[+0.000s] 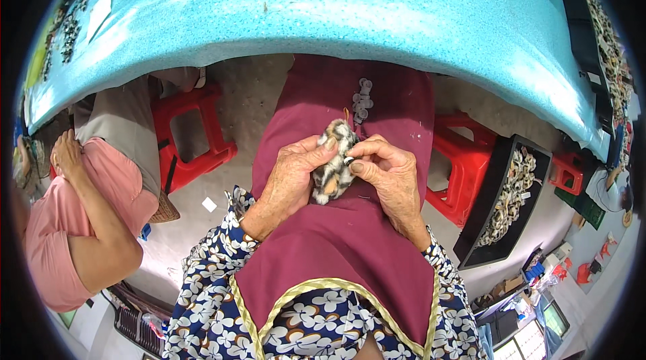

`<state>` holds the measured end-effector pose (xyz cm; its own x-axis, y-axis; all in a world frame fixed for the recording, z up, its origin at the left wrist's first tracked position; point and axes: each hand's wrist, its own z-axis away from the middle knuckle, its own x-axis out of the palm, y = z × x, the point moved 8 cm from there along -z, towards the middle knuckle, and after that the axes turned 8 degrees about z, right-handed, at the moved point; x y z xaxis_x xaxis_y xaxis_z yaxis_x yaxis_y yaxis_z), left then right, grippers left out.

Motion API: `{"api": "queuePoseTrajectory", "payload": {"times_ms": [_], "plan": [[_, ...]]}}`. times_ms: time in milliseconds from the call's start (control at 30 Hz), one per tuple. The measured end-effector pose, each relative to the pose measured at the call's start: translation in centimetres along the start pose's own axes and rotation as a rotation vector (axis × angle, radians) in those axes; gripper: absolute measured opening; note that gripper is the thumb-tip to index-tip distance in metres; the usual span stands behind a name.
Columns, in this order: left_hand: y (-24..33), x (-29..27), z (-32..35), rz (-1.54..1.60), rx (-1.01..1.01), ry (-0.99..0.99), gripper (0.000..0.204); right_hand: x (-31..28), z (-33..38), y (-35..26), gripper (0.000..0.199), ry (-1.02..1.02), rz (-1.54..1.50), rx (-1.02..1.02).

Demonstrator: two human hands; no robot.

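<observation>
Flower-print shirt (309, 326) nearest, six o'clock, then smooth maroon apron (336, 235). Fluffy mottled plush piece (328, 175), oblong, sits dead centre over the apron, probably held there for steadiness. Left hand (288, 175), nine o'clock side, clamped on it; right hand (390, 175), three o'clock, pinching at its edge, on what exactly I can't tell. Speckled blue tabletop (303, 17), twelve o'clock.

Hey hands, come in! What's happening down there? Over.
Left hand holding furry patterned piece. Right hand touching its side, grip unclear. White pieces on apron, not blocking.
</observation>
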<state>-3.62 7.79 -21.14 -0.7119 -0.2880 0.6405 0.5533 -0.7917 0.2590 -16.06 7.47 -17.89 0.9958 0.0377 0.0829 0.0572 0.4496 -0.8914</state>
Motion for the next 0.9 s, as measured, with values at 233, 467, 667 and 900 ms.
{"api": "queuePoseTrajectory", "payload": {"times_ms": [233, 467, 667, 900], "plan": [[3.4, 2.1, 1.7, -0.857, 0.365, 0.059, 0.017, -0.9, 0.2, -1.3, 0.013, 0.028, 0.33, -0.022], [2.5, 3.2, 2.2, -1.013, 0.521, 0.018, 0.032, -2.1, -0.4, 2.6, 0.014, 0.022, 0.137, 0.062], [2.8, 4.7, 1.9, -1.189, 0.598, 0.015, 0.038, -1.9, -0.7, 2.6, 0.007, -0.04, 0.103, 0.159], [1.9, 5.1, 0.1, -1.371, 0.738, -0.174, 0.042, -2.7, -0.6, 5.7, 0.007, -0.019, -0.065, 0.239]]}}
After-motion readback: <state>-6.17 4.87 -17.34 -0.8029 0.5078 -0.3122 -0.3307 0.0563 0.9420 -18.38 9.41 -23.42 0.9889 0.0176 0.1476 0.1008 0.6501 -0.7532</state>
